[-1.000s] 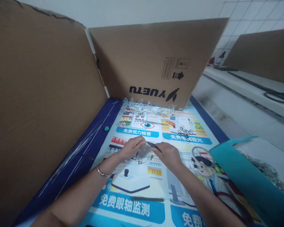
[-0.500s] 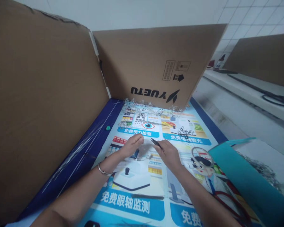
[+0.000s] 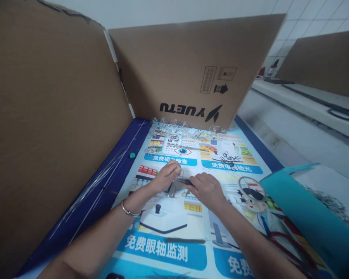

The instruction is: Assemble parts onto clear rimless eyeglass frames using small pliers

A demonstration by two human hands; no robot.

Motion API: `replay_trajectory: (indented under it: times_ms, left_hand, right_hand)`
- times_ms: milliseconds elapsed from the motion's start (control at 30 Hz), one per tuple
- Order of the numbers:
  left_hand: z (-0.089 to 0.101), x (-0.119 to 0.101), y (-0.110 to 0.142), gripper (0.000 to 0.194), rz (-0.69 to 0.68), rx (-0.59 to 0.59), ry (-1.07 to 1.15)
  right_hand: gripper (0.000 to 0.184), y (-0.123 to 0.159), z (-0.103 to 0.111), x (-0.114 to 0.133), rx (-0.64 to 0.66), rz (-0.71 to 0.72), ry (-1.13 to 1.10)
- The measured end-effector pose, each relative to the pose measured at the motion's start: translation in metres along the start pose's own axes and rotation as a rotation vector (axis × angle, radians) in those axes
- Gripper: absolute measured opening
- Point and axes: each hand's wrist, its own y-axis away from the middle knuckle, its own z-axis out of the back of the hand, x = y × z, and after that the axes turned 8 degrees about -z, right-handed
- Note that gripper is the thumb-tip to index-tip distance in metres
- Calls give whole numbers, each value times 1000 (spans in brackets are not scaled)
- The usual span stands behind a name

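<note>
My left hand (image 3: 167, 176) is pinched shut on a pair of thin-rimmed spectacles (image 3: 174, 188), which hang just above the printed poster mat (image 3: 168, 248). A metal bangle (image 3: 129, 211) sits on that wrist. My right hand (image 3: 206, 188) is closed on dark slim tweezers (image 3: 184, 181), and their tip points left at the spectacles near my left fingertips. The two hands almost touch over the middle of the mat.
Tall cardboard panels stand at the left (image 3: 46, 128) and the back (image 3: 189, 73). Clear small parts (image 3: 177, 126) lie along the back panel, black rings (image 3: 229, 158) on the mat, thin metal wires (image 3: 101, 178) at the left. A teal folder (image 3: 305, 217) lies at the right.
The tweezers' tip has come down and left, closer to the spectacles. My left hand has shifted slightly right and up. The view has swayed a little.
</note>
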Motion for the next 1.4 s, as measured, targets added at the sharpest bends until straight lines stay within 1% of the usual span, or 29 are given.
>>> replay_trajectory:
  times_ms: [233,500,667,800,1000,1100,1233,1400]
  left_hand:
    - [0,0,1,33,-3,-34,53]
    - [-2,3,1,34,-5,19,51]
    - [-1,4,0,32,-5,26,-13]
    - [0,6,-1,30,7,18,-117]
    - [2,8,0,28,-21,71,-290]
    - [2,8,0,28,-34,75,-357]
    - [2,6,1,28,-39,72,-387]
    - [2,6,1,27,-49,37,-372]
  right_hand:
    - [35,0,-1,2,29,20,33]
    - [34,0,-2,3,34,19,50]
    - [32,1,-3,2,52,-4,40]
    - [33,0,-2,0,59,-19,27]
    - [31,0,-3,-4,74,-36,22]
    - [30,1,-3,-4,79,-40,26]
    - [31,0,-2,-3,84,-41,24]
    - [33,0,-2,-4,66,-42,18]
